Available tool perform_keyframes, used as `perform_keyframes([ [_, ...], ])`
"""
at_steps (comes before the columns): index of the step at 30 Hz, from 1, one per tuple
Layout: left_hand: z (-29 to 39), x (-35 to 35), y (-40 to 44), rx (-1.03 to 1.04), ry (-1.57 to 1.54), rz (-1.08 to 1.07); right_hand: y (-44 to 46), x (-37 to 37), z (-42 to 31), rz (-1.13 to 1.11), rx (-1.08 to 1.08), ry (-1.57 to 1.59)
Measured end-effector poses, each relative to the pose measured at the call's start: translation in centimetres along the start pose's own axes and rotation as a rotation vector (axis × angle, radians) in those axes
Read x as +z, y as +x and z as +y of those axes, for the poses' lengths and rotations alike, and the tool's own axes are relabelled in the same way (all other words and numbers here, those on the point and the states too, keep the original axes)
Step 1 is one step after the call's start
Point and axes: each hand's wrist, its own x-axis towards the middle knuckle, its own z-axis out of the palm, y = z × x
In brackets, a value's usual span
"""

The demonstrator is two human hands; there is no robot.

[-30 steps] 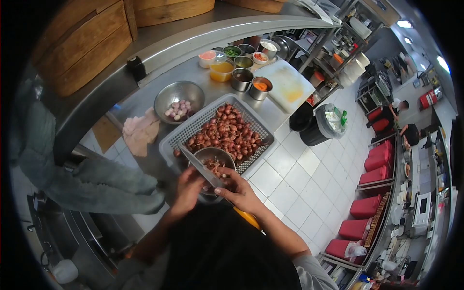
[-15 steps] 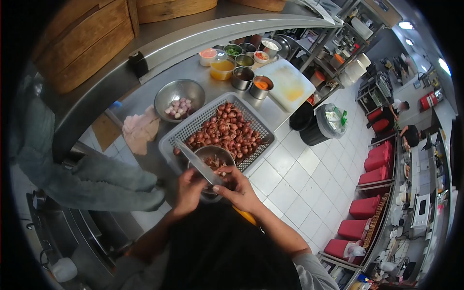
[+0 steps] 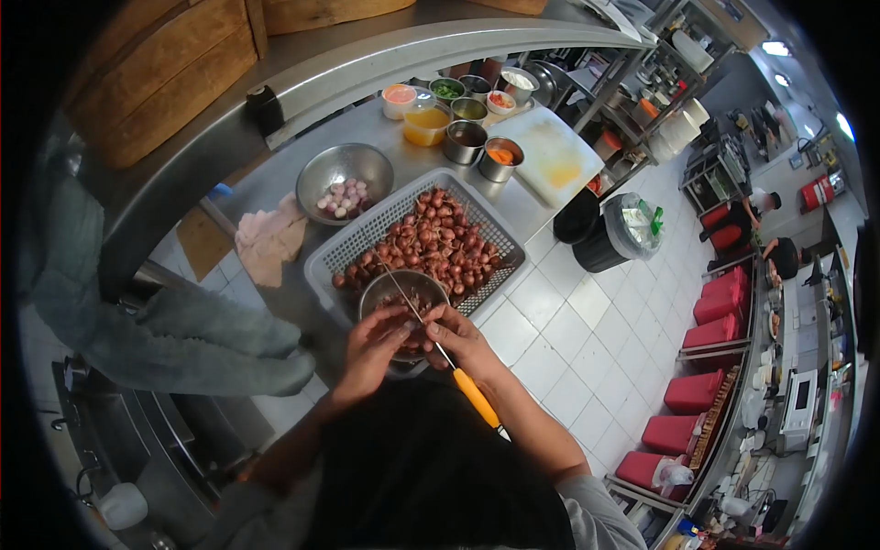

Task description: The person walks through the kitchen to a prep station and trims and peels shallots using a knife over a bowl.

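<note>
A knife point(image 3: 476, 398) with a yellow handle is in my right hand point(image 3: 463, 339), gripped near where blade meets handle. Its thin blade is seen edge-on and points away over the steel bowl point(image 3: 365, 298), which holds reddish skins. My left hand point(image 3: 374, 348) is curled beside the blade at the bowl's near side; whatever its fingers hold is hidden. Under the bowl's far side sits a grey perforated basket point(image 3: 323, 266) full of unpeeled red shallots point(image 3: 440, 234). Peeled shallots point(image 3: 344, 198) lie in a larger steel mixing bowl point(image 3: 312, 174) to the left.
A pink cloth point(image 3: 270, 238) lies on the steel counter at left. Containers of sauces point(image 3: 426, 126) and a white cutting board point(image 3: 555, 160) stand at the back. A lined bin point(image 3: 610, 243) is on the tiled floor at right. Other people point(image 3: 756, 206) work farther off.
The knife has turned from showing its broad side to edge-on, and its yellow handle has come into full view. Both hands stay close together over the bowl.
</note>
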Motion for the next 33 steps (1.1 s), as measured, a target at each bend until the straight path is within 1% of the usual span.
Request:
perform_keyframes([
  [1, -0.1, -0.1, 0.1, 0.015, 0.060, 0.018, 0.0, 0.0, 0.1, 0.007, 0.001, -0.002],
  [4, 0.6, -0.2, -0.1, -0.006, -0.005, -0.020, 0.0, -0.3, -0.1, 0.042, -0.006, -0.020],
  [7, 1.4, 0.0, -0.3, 0.021, -0.094, -0.037, 0.0, -1.0, 0.3, 0.101, -0.026, -0.038],
  [10, 1.5, -0.4, -0.2, 0.013, -0.028, 0.016, 0.2, -1.0, 1.5, 0.165, -0.087, -0.003],
  [11, 1.3, -0.9, 0.0, 0.000, -0.003, 0.029, 0.2, -1.7, 2.4, 0.172, -0.070, -0.075],
  [13, 1.3, -0.4, 0.1, -0.021, 0.075, 0.082, -0.4, -1.5, 1.7, 0.099, -0.024, -0.092],
  [14, 1.1, -0.4, 0.3, -0.023, 0.083, 0.062, 0.2, -3.1, 3.6, 0.080, -0.047, -0.099],
  [15, 0.8, -1.0, 0.3, -0.021, 0.094, 0.044, -0.9, -1.7, 1.7, 0.095, -0.046, -0.079],
  [16, 0.8, -0.1, 0.2, -0.016, 0.106, 0.105, -1.3, -1.7, 1.1, 0.079, -0.017, -0.093],
  [17, 0.9, -0.4, 0.3, -0.048, 0.124, 0.041, -2.0, -1.2, 0.3, 0.068, -0.034, -0.083],
  [18, 0.6, -1.3, 0.6, -0.035, 0.127, 0.025, -1.1, -1.8, 2.3, 0.047, -0.171, -0.092],
  [19, 0.6, -1.5, 0.8, -0.050, 0.155, -0.019, -1.3, -1.7, 2.0, 0.036, -0.201, -0.138],
  [20, 0.5, -1.7, 0.9, -0.066, 0.183, -0.060, -1.7, -1.7, 1.8, 0.025, -0.226, -0.181],
  [23, 0.4, -1.2, 1.6, -0.077, 0.181, -0.129, -2.8, -0.9, 0.4, -0.012, -0.193, -0.242],
  [26, -0.1, -0.8, 2.0, -0.070, 0.193, -0.111, -3.0, -0.9, 1.0, 0.017, -0.414, -0.416],
  [28, 0.4, -0.2, 2.0, -0.091, 0.190, -0.146, -3.6, -0.8, 0.4, 0.048, -0.431, -0.475],
  [33, 1.1, 2.1, 1.0, -0.086, 0.174, -0.114, -4.2, -0.2, 0.3, 0.080, -0.537, -0.462],
])
